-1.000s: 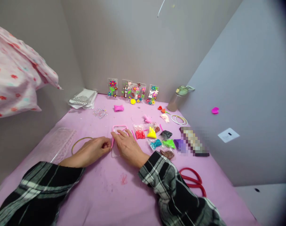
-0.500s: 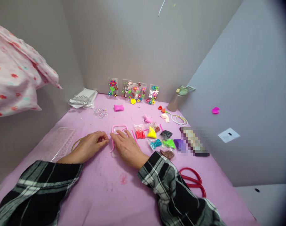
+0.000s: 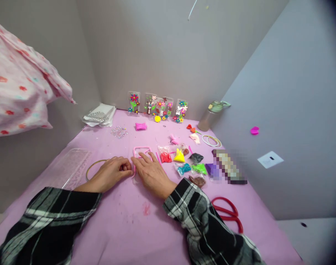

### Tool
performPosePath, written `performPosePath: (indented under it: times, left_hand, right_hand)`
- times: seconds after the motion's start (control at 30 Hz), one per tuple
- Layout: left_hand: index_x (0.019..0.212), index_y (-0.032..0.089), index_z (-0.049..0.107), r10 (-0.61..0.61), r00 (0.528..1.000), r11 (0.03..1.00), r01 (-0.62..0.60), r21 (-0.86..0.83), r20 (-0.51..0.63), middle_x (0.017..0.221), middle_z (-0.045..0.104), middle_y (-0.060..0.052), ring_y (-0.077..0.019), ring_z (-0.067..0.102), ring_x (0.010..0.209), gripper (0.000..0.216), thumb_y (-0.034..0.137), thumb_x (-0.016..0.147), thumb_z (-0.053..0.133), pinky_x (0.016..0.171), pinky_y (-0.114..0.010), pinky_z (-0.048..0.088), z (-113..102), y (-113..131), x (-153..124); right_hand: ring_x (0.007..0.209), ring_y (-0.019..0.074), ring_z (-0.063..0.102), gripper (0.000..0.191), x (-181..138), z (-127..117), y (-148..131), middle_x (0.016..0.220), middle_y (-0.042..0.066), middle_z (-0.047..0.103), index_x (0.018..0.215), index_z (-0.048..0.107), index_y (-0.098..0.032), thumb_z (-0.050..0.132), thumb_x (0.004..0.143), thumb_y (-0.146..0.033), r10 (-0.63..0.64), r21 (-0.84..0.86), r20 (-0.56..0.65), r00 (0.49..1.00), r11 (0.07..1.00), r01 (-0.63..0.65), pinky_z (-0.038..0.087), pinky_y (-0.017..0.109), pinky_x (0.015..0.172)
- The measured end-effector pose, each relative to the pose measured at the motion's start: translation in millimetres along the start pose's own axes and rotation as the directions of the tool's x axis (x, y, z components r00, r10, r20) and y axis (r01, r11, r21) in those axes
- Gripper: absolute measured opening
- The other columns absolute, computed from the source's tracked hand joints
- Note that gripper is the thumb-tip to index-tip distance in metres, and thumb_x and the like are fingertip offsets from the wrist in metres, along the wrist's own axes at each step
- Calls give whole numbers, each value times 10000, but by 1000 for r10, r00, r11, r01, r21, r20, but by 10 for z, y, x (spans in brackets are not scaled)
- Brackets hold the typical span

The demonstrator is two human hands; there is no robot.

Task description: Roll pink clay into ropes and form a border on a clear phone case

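Observation:
A clear phone case (image 3: pixel 135 180) lies on the purple cloth, with a pink clay strip (image 3: pixel 142 148) along its top edge and down its left side. My left hand (image 3: pixel 109 173) is closed at the left side of the case, its thumb and forefinger pressed together on the lower part of the pink strip. Across the case rests my right hand (image 3: pixel 153 173), palm down with its fingers stretched out, covering much of it. Loose pink clay strips (image 3: pixel 160 161) lie just beyond the right hand.
Right of my hands are bagged clays: red (image 3: pixel 165 157), yellow (image 3: pixel 179 155), black (image 3: pixel 196 158) and others. Red-handled scissors (image 3: pixel 227 213) lie near my right sleeve. A bottle (image 3: pixel 210 116) and decorated clear cases (image 3: pixel 134 103) stand at the back; a clear tray (image 3: pixel 70 165) is left.
My left hand has moved right, up to the strip's lower part, which hung loose beside the case before. The right hand stays spread on the case. The view has shifted slightly.

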State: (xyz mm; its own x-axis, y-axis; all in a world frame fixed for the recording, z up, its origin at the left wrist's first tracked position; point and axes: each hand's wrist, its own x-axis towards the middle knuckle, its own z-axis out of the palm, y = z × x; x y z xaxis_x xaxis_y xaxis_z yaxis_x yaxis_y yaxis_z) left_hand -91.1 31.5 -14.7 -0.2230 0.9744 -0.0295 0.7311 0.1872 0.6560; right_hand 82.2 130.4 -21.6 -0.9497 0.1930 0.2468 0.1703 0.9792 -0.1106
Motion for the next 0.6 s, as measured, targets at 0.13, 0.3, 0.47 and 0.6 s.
performPosePath:
  times: [0.13,0.3,0.47,0.6]
  left_hand:
    - [714,226,616,5,1000,1000,-5,-7,2,737,641,4,-196,559,756,229,431,816,613,707,-310,386,-5,7,-7]
    - [713,230,620,-1,1000,1000,1,-17,3,728,637,7,-202,564,780,231,438,814,619,717,-310,387,2,-1,-1]
    - [700,227,610,2,1000,1000,-2,-19,0,730,635,3,-201,560,770,232,430,811,621,703,-308,392,3,-4,-11]
    - [723,232,633,11,1000,1000,-11,-22,6,736,638,10,-193,565,767,211,412,832,616,701,-300,396,0,-17,-24]
  right_hand:
    - [1468,320,394,458,-6,-9,0,1421,163,617,1486,423,-71,407,1031,-120,-14,6,11,1000,1000,14,260,595,1232]
    - [1476,307,387,475,-14,-29,-2,1391,170,634,1492,415,-67,419,1018,-101,24,5,23,999,1000,-24,269,575,1231]
    - [1478,298,384,488,-8,-19,-5,1400,174,628,1499,403,-79,433,1012,-101,0,17,29,1000,1000,0,256,579,1234]
    - [1468,304,400,490,-40,-56,32,1434,174,603,1505,385,-69,398,1015,-92,38,72,4,999,997,-38,293,585,1213]
